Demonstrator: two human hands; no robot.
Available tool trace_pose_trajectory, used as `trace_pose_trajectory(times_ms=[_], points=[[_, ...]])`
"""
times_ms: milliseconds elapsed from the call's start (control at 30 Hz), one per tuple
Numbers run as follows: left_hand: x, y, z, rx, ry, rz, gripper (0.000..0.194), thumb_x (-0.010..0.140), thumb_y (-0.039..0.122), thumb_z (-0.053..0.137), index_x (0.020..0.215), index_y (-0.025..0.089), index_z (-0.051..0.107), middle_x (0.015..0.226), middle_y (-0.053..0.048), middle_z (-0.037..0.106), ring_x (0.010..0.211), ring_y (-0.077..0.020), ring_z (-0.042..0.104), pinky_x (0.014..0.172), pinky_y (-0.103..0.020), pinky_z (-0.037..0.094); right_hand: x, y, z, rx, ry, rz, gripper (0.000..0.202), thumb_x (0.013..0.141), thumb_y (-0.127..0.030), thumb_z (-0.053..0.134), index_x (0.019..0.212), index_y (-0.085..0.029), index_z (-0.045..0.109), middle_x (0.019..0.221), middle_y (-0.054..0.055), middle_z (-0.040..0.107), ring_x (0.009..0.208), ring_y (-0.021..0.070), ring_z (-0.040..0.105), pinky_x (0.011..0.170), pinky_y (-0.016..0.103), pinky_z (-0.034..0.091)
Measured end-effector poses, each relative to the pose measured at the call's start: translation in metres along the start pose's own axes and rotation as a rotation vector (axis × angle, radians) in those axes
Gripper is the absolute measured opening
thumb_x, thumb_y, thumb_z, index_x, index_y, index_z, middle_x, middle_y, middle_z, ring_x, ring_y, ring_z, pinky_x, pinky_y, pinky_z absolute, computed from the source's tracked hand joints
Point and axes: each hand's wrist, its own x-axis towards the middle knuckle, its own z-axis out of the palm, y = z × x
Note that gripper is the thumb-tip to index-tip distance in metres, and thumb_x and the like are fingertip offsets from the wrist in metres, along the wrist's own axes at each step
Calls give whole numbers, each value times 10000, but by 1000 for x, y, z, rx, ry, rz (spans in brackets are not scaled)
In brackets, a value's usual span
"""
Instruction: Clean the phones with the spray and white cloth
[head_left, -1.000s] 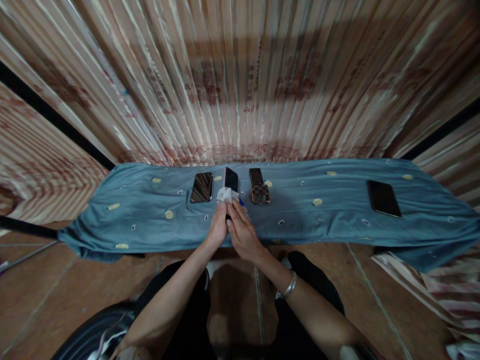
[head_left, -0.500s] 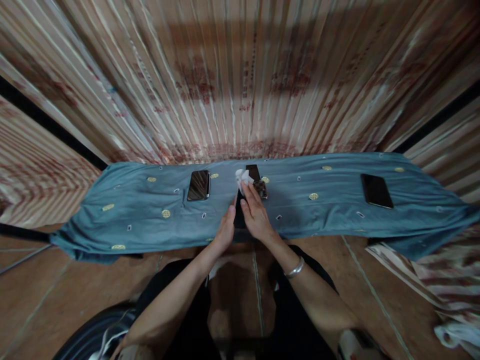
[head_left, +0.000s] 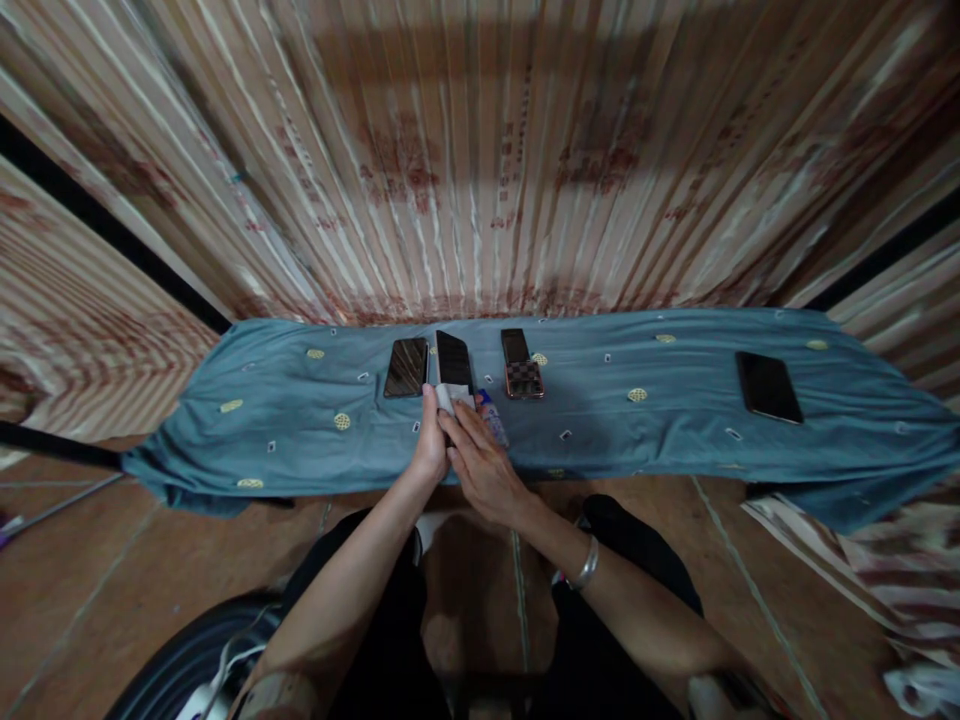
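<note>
Gripped at its near end by the left hand point(head_left: 430, 447), a dark phone point(head_left: 454, 360) is held on the blue cloth point(head_left: 300, 430), with the fingers closed along its left edge. A white wipe point(head_left: 452, 397) is pressed onto the phone's near end by the right hand point(head_left: 484, 465), whose fingers are curled over it. A small bottle with a blue cap point(head_left: 493, 417) lies just beside the right hand's fingers. Another phone point(head_left: 406, 366) lies just left of the held one, a checked-back phone point(head_left: 520, 364) lies to its right, and a black phone point(head_left: 768, 387) lies well apart at the cloth's right end.
</note>
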Motion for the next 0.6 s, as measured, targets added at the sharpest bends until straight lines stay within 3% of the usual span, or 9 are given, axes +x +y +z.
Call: trace_pose_trajectory(times_ms=[133,233,433,600], points=[[-5,14,6,-153,-53,-117,914,894,773,167,1191,76,678,959,-168,775,1066,-286,717,937,-399,571,-1,-1,0,-59,-25,-19,537,1011,-205,349,1545,-143,335,1572,162,406,1518,238,263,1209,500,340],[-4,18,6,-201,-87,-126,955,872,802,199,1179,35,680,970,-195,768,1043,-307,721,922,-405,574,-3,1,-2,-97,-28,-22,520,1013,-220,360,1527,-144,374,1553,154,439,1511,238,283,1207,495,346],[-6,10,9,-167,-38,-1,730,941,675,332,1260,102,654,1139,-154,746,1165,-278,669,1025,-403,515,-1,17,-11,-156,-9,37,498,1019,-260,371,1500,-143,426,1531,154,472,1474,258,362,1202,519,339],[-7,-10,8,-68,-69,34,574,946,612,415,1270,208,662,1318,-83,679,1382,-262,496,1147,-399,400,4,27,-19,-105,39,100,517,1016,-263,376,1520,-150,396,1564,152,423,1495,248,321,1211,490,341]])
